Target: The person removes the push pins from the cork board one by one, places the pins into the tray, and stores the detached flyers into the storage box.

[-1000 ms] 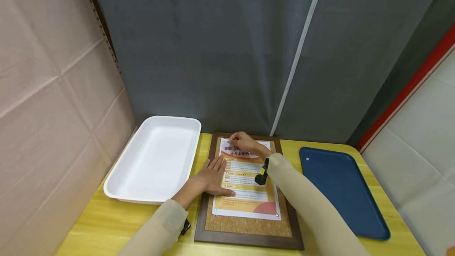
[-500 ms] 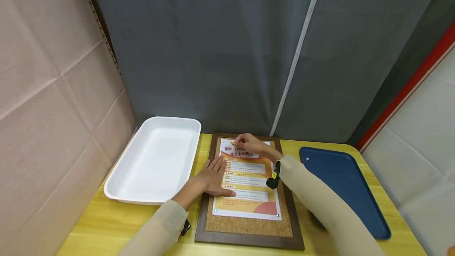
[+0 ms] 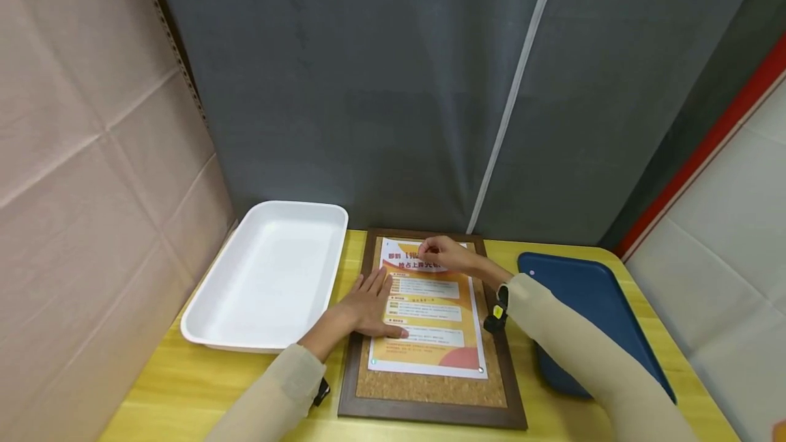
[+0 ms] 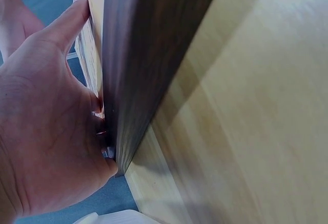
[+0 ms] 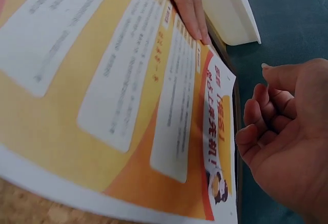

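Note:
A printed poster in orange, yellow and white lies on a cork board with a dark brown frame. Small pins sit in its two lower corners, a teal pin and a white pin. My left hand lies spread on the poster's left side, fingers straight, pressing it down. Above the poster's heading hovers my right hand; in the right wrist view its fingers are loosely bent, with nothing seen between them. The upper right corner is partly behind this hand in the head view.
Left of the board stands a deep white tray. A dark blue tray, partly behind the right sleeve, lies to the right with one small pink pin. The yellow wooden table meets a grey curtain behind.
My right hand has moved rightward from the poster's upper left corner across its heading, uncovering that corner. The right forearm now covers more of the blue tray. My left hand has stayed put.

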`<control>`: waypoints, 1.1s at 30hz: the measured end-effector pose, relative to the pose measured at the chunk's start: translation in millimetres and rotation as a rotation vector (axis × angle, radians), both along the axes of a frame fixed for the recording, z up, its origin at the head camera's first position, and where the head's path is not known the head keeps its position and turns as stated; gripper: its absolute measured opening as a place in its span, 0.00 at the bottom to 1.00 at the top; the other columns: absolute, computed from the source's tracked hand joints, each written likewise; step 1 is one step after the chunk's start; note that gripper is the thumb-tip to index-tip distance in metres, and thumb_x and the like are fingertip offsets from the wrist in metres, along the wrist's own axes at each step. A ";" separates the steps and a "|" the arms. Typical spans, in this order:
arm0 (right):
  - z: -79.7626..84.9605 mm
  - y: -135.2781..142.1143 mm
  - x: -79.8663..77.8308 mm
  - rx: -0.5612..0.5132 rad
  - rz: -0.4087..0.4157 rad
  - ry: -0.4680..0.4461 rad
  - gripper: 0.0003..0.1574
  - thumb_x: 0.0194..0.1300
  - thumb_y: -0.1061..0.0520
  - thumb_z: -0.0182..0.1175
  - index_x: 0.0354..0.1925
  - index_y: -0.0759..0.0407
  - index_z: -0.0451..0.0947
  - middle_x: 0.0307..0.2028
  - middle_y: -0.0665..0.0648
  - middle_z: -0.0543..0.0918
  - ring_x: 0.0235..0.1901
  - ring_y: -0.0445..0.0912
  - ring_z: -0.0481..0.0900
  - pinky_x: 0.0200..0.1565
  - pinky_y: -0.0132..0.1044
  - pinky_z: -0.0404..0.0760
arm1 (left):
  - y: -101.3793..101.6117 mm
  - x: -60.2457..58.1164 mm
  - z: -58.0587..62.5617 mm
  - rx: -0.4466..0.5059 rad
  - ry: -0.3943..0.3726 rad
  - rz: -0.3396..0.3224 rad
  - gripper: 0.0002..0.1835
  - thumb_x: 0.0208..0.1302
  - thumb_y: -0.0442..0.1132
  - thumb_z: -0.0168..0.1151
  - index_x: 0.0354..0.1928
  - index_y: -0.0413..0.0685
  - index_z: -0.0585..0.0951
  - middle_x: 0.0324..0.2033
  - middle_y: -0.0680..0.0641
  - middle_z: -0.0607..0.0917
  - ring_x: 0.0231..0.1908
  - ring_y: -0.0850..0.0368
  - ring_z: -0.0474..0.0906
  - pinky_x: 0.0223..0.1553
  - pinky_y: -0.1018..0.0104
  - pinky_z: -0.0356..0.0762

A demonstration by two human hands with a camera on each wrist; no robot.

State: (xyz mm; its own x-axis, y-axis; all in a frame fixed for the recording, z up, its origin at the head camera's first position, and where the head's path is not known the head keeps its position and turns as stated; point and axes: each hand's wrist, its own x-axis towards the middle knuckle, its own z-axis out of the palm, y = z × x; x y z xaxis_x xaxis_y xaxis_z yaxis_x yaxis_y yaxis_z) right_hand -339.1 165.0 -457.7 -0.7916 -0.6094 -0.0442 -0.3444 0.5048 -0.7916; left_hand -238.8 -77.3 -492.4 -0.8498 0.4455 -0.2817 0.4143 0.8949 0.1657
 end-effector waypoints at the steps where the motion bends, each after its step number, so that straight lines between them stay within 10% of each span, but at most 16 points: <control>1: -1.5 3.0 0.6 0.004 0.004 0.004 0.10 0.80 0.64 0.55 0.46 0.72 0.80 0.37 0.58 0.79 0.37 0.49 0.74 0.42 0.36 0.73 | -0.1 0.7 1.4 0.002 0.000 -0.001 0.69 0.60 0.83 0.58 0.85 0.40 0.46 0.85 0.38 0.42 0.84 0.42 0.38 0.83 0.44 0.40; 33: 1.6 86.5 17.3 0.023 -0.048 0.032 0.09 0.80 0.64 0.56 0.44 0.72 0.78 0.36 0.64 0.78 0.34 0.51 0.71 0.37 0.34 0.70 | 3.1 3.9 0.9 -0.007 0.025 -0.016 0.69 0.60 0.83 0.58 0.85 0.39 0.47 0.85 0.38 0.44 0.84 0.43 0.39 0.83 0.45 0.42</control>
State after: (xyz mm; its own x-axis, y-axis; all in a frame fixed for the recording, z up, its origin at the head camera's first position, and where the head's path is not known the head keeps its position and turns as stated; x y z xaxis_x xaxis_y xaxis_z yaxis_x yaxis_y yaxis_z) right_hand -321.8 251.5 -456.0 -0.8210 -0.5700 -0.0320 -0.3446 0.5395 -0.7682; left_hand -234.9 -74.2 -491.5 -0.8492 0.4574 -0.2640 0.4326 0.8892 0.1491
